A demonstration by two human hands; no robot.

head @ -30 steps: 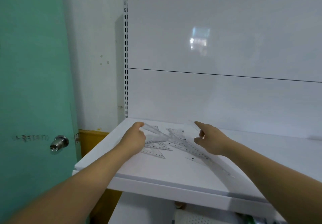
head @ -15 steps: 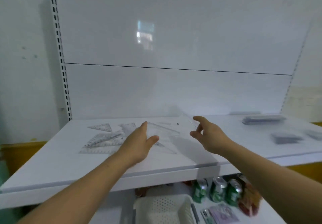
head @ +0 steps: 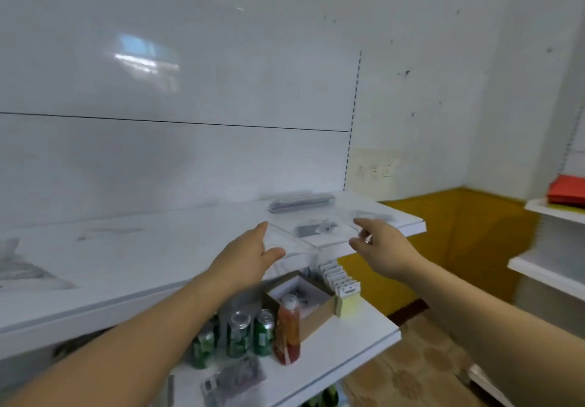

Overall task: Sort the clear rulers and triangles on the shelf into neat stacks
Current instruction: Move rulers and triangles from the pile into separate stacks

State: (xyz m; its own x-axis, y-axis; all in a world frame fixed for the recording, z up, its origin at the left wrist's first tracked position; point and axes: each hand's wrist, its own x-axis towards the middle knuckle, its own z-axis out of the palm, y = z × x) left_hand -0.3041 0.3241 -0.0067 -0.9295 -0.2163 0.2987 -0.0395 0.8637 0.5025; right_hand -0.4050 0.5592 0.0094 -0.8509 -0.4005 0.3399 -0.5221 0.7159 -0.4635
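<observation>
Item: clear ruler (head: 308, 242), pinched at its ends by my left hand (head: 250, 259) and right hand (head: 381, 248) over the shelf (head: 142, 267). Risk: slippery plastic may slide free, scattering the sorted stack (head: 300, 202).

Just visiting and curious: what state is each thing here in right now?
Clear plastic ruler: held between both hands above the shelf.
Left hand: gripping the ruler's left end.
Right hand: pinching its right end.
Grey ruler stack: lying flat on the white shelf.
Green cans: upright.
</observation>
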